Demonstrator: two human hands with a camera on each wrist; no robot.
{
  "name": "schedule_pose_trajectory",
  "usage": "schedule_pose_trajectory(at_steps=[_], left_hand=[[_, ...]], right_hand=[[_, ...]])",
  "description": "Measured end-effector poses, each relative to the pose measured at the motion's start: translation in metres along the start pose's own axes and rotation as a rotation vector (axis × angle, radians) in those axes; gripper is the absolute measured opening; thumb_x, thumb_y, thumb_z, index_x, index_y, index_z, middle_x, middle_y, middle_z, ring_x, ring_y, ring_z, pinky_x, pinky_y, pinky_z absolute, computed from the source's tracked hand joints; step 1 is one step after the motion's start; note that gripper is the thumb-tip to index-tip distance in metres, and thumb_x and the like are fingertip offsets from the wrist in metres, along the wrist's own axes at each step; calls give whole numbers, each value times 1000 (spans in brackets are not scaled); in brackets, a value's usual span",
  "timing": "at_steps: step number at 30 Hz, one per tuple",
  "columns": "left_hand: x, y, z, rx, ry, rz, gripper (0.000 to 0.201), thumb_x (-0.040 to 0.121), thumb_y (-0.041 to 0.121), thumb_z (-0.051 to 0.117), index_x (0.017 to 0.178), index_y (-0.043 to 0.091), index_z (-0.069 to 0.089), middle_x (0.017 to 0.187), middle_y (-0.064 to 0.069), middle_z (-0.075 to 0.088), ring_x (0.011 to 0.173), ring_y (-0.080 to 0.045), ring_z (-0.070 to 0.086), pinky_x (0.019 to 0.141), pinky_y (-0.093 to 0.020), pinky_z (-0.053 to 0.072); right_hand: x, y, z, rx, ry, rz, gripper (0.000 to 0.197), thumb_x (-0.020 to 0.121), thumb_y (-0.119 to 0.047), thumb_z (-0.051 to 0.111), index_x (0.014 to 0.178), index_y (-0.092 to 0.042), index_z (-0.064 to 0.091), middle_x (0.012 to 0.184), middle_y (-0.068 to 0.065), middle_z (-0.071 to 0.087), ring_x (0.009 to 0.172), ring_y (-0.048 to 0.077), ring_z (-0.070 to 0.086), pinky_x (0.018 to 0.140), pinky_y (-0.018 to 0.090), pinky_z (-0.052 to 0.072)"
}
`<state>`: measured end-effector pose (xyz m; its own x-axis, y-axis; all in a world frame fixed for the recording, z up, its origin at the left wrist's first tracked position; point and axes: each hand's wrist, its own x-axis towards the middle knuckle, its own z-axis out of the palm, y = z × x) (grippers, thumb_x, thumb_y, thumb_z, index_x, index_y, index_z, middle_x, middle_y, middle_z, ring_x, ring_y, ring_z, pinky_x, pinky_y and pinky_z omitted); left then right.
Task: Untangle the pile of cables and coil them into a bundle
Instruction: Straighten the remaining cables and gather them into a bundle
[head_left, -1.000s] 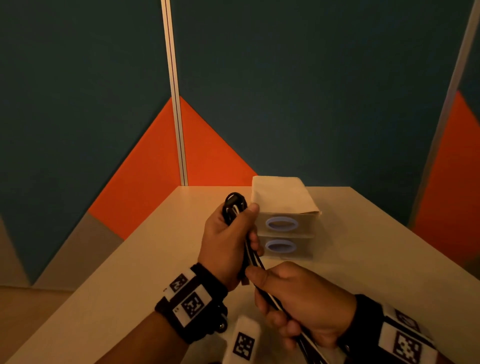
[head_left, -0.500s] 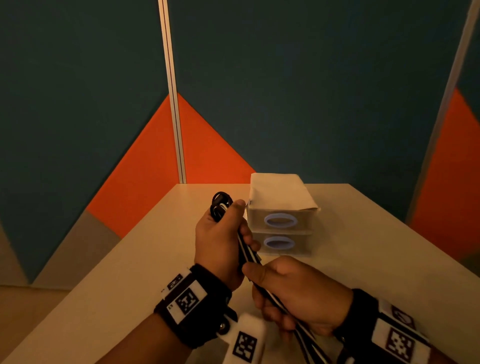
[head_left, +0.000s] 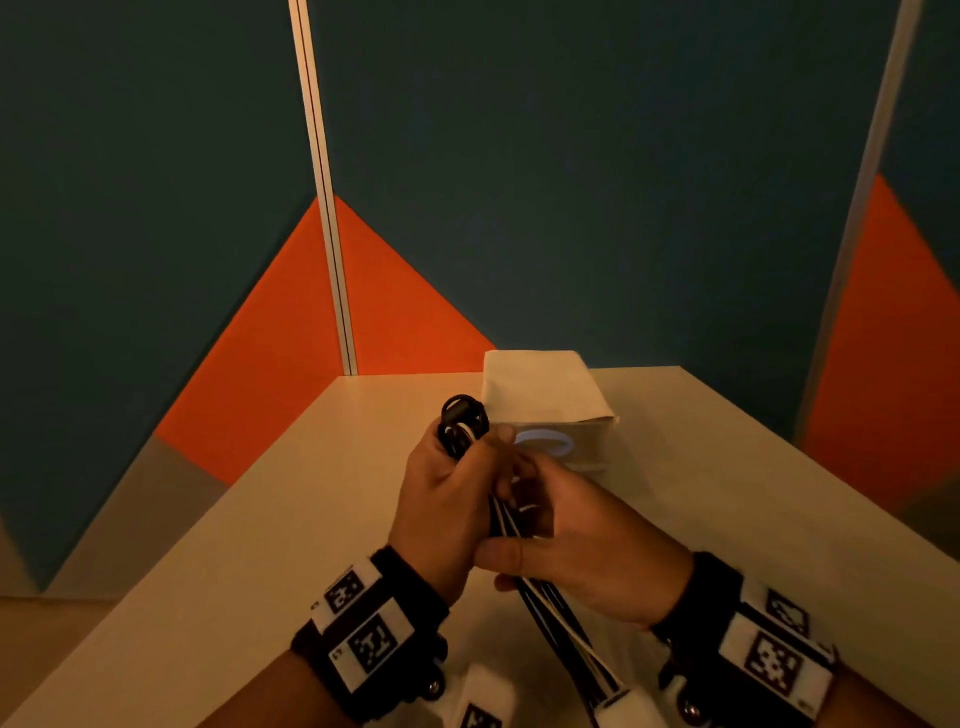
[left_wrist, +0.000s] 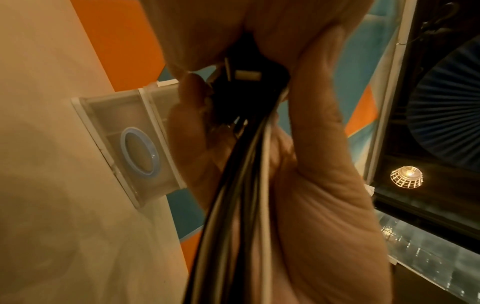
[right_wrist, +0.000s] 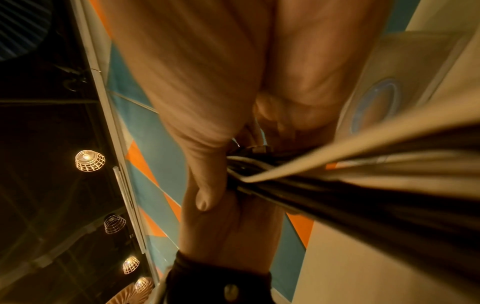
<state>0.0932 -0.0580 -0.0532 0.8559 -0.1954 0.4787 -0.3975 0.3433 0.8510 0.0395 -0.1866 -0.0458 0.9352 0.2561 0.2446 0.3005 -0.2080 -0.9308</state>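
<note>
Head view: left hand (head_left: 447, 499) grips looped cables (head_left: 464, 423), right hand (head_left: 582, 551) clasps trailing strands (blk/white); untangled, coiling approx. half done.

No legible text – only square coded markers (unreadable) on wristbands (head_left: 363, 631).

A small drawer box (head_left: 545, 395) with blue ring handles stands at the table's (head_left: 260, 519) far edge, near teal-and-orange wall panels (head_left: 597, 182).
</note>
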Motion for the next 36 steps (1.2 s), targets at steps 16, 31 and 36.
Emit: schedule_pose_trajectory(at_steps=[16,31,36], left_hand=[[-3,1,-1,-21,-274,-202,41,98,42,58,111,2,55,87,-17,61,56,-40,55,49,-40,47],[9,28,-16,294,-298,-145,22,87,39,73,76,22,80,73,5,72,70,-9,67,67,-21,51],[16,43,-36,693,-448,40,47,68,69,82,92,29,74,83,17,72,75,2,65,72,-17,50]], right_hand=[[-2,0,-2,-245,-8,30,27,93,-14,58,104,-38,54,66,-6,65,53,9,62,50,32,55],[-9,-15,0,-275,-25,167,19,95,-21,56,79,-11,62,59,-1,59,41,12,53,42,26,46],[-13,-19,-6,-123,-146,309,18,94,-26,58,85,-11,61,66,3,58,46,15,50,41,24,42]])
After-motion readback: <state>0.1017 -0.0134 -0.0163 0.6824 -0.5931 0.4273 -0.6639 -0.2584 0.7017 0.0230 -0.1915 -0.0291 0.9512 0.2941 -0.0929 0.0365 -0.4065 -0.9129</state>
